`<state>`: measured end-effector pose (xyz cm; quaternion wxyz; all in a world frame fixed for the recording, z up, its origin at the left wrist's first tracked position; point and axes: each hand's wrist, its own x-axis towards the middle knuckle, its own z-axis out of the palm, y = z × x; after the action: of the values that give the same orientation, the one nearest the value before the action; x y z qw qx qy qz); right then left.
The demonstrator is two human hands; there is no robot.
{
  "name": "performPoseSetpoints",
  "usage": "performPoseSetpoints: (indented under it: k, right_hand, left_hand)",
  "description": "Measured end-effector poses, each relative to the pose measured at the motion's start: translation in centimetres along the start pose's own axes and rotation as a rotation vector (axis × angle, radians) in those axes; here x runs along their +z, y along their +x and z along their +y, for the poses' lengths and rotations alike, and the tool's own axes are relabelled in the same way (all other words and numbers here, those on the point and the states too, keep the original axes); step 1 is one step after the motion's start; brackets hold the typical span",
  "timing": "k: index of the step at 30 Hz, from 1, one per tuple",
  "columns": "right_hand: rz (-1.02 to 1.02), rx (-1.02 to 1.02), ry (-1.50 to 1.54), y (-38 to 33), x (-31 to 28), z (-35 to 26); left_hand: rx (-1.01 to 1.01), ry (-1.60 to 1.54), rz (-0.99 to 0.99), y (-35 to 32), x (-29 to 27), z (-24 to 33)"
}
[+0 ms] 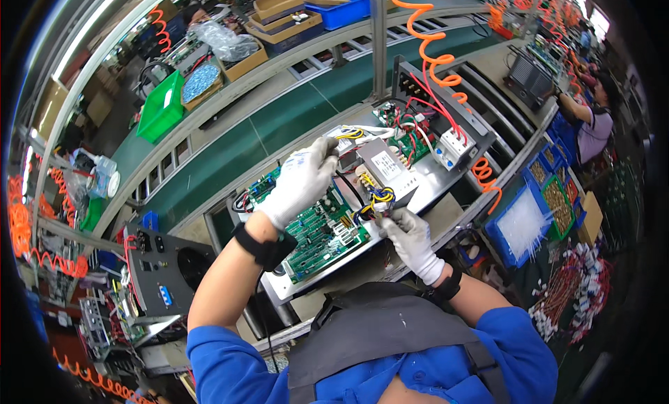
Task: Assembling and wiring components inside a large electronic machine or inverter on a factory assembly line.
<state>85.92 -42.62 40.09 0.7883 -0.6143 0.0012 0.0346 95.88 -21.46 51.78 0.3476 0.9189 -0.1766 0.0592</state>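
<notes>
A bundle of yellow and blue wires (376, 197) sits at the fingertips of the right hand (411, 238), which pinches it, gloved in white. The wires run up to a grey transformer block (385, 165) just above that hand. The left hand (301, 183), also gloved, is curled over a black cable (346, 183) beside the block's left side; its grip looks closed. Below the left hand lies a green circuit board (322, 231) on a metal chassis tray (432, 181). Beyond both hands, an orange coiled hose (435, 55) hangs down, and a green conveyor belt (279, 118) runs behind the surface.
</notes>
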Motion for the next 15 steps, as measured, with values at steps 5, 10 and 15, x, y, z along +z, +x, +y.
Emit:
performPoseSetpoints:
  k: [5, 10, 15]
  right_hand:
    - [0.277, 0.135, 0.035, -2.2, 3.6, -0.9]
    - [0.377, 0.157, -0.227, -0.7, 4.2, -1.3]
    - [0.468, 0.16, -0.082, -1.3, 5.2, -0.3]
  left_hand:
    - [-0.142, -0.216, -0.39, 2.2, 1.1, -2.7]
    - [0.018, -0.061, -0.614, 3.1, 1.1, -2.6]
    - [0.181, -0.134, -0.56, 3.3, 1.5, -4.5]
